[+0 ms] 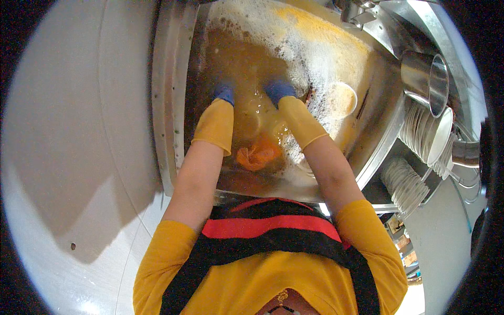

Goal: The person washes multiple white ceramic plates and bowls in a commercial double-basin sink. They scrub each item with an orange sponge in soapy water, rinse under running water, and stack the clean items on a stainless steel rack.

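Both my hands wear blue rubber gloves with yellow cuffs and reach into murky, foamy water in a metal sink. My left hand is under the surface at the sink's left part, its fingers hidden. My right hand is likewise sunk beside the white foam, its fingers hidden too. Whether either one holds anything cannot be seen. Between the wrists, a pale round shape shows dimly under the water. An orange mesh scrubber lies nearer my body. A clear round-rimmed container sits in the foam, right of my right hand.
Right of the sink stand a steel pot, a row of white plates and another row of dishes. A metal faucet fitting is at the sink's far right. A pale tiled wall borders the left side.
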`<state>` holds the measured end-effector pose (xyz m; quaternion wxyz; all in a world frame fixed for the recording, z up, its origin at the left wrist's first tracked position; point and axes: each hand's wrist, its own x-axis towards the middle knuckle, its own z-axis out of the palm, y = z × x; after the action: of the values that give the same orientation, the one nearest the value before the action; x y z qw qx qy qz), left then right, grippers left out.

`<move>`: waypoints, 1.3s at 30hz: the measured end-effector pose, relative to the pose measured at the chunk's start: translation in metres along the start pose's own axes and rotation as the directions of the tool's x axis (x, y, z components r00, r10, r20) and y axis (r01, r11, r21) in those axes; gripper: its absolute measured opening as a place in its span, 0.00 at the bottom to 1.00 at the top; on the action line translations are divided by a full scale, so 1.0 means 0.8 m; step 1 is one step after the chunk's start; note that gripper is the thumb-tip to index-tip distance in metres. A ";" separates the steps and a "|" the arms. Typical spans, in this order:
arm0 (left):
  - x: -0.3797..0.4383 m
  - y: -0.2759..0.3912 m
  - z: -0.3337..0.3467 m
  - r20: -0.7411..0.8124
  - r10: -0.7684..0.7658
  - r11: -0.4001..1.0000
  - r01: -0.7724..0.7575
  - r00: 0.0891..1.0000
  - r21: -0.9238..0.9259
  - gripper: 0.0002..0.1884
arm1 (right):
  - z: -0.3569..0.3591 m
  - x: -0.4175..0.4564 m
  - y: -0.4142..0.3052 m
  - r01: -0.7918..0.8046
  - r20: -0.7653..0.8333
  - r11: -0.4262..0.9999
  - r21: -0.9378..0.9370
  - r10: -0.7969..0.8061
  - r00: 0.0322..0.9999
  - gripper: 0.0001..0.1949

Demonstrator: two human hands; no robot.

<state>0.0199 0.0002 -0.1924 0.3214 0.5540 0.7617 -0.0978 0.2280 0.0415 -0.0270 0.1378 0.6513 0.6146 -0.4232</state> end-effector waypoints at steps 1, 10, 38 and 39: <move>-0.002 0.008 -0.009 -0.009 0.004 1.000 -0.004 1.000 -0.016 0.13 | 0.015 0.022 0.015 0.024 -0.043 0.999 0.025 -0.023 0.999 0.18; -0.044 -0.011 -0.050 -0.098 -0.107 0.883 0.050 0.989 -0.466 0.14 | -0.038 -0.009 -0.039 -0.001 -0.051 0.920 0.393 0.023 0.998 0.17; -0.264 0.204 -0.399 -0.027 0.340 -0.127 0.018 0.940 -0.992 0.24 | -0.184 -0.169 -0.065 0.547 -0.749 0.836 -0.053 -0.395 0.531 0.28; -0.268 0.200 -0.399 -0.107 0.315 -0.038 -0.100 0.943 -0.994 0.24 | -0.192 -0.174 -0.064 0.497 -0.721 0.867 0.026 -0.329 0.611 0.26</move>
<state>0.0822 0.0528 0.2161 0.6848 0.2624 0.4860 0.4753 0.2551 0.0643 0.1835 -0.2794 0.6116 0.7024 -0.2333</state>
